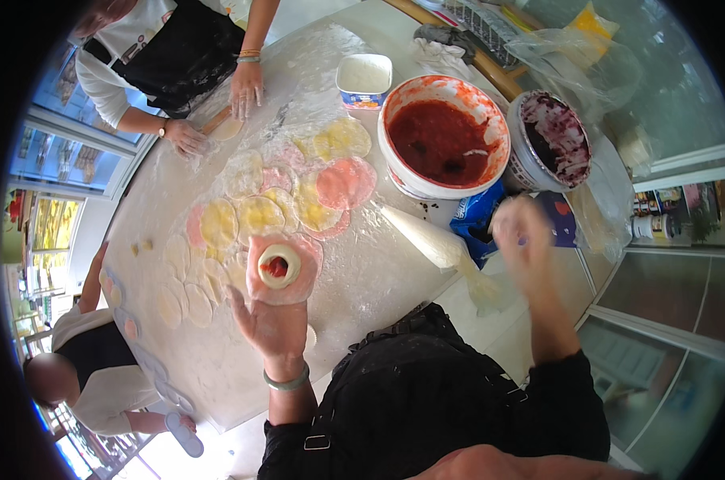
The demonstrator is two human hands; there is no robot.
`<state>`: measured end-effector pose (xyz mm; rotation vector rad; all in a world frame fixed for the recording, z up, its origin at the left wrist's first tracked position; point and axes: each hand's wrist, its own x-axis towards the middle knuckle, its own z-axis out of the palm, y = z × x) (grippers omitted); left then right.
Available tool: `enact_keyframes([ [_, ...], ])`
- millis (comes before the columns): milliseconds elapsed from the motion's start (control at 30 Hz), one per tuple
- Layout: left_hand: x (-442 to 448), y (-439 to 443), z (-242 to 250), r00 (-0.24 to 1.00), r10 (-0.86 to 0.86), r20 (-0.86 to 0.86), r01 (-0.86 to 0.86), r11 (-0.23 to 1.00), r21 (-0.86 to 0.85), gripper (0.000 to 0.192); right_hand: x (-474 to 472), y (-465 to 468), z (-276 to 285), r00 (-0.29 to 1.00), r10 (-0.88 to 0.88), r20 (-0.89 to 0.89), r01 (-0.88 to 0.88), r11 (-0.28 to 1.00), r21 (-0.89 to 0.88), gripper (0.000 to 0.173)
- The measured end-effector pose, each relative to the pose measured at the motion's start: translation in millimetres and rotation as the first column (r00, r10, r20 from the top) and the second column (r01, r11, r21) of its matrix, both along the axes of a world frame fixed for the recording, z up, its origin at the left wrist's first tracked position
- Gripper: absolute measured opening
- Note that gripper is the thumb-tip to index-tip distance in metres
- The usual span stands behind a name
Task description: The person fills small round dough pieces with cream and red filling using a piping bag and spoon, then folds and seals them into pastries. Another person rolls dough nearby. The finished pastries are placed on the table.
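Note:
My left hand (280,327) is palm up and bears a pink dough wrapper (305,258) across its fingers. On the wrapper lies a ring of pale cream (290,277) with red filling (273,268) in its middle. My right hand (521,231) is blurred, above an opened blue packet (476,210); whether its fingers hold anything cannot be made out. Left of the packet, a piping bag of pale cream (425,234) lies on the table. Beyond my left hand, yellow wrappers (260,216) and pink wrappers (346,182) overlap on the floured surface.
A white bucket of red filling (443,141) stands beside a bucket with dark purple remains (551,141). Behind the wrappers is a square tub of white powder (364,75). Across the table (362,288), a co-worker's hands (185,138) hold a rolling pin (215,120). Another person holds a grey tray (183,433).

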<state>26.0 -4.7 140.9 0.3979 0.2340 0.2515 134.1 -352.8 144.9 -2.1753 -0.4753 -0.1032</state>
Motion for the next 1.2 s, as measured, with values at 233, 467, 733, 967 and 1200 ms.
enact_keyframes([
  [233, -23, 11, 0, 0.991, -0.136, -0.020, 0.135, 0.990, -0.032, 0.076, -85, 0, -152, 0.016, 0.530, -0.848, 0.848, 0.442, 0.293, 0.105],
  [467, -39, 11, 4, 0.958, -0.283, -0.036, 0.284, 0.959, 0.020, 0.078, -111, 41, -144, 0.420, 0.058, -0.906, 0.872, 0.250, 0.421, 0.075],
  [733, -63, 25, 3, 0.948, -0.315, -0.048, 0.318, 0.947, 0.048, 0.076, -139, 13, -76, 0.988, 0.017, -0.153, 0.151, 0.072, 0.986, 0.060],
  [967, -57, 8, -9, 0.919, -0.394, -0.011, 0.392, 0.909, 0.143, 0.075, -99, 20, 12, 0.937, 0.161, 0.309, -0.293, -0.117, 0.949, 0.048],
  [1200, -42, -12, -41, 0.957, -0.286, -0.044, 0.286, 0.908, 0.305, 0.063, -103, 85, 65, 0.943, -0.085, 0.322, -0.199, 0.634, 0.748, 0.055],
])
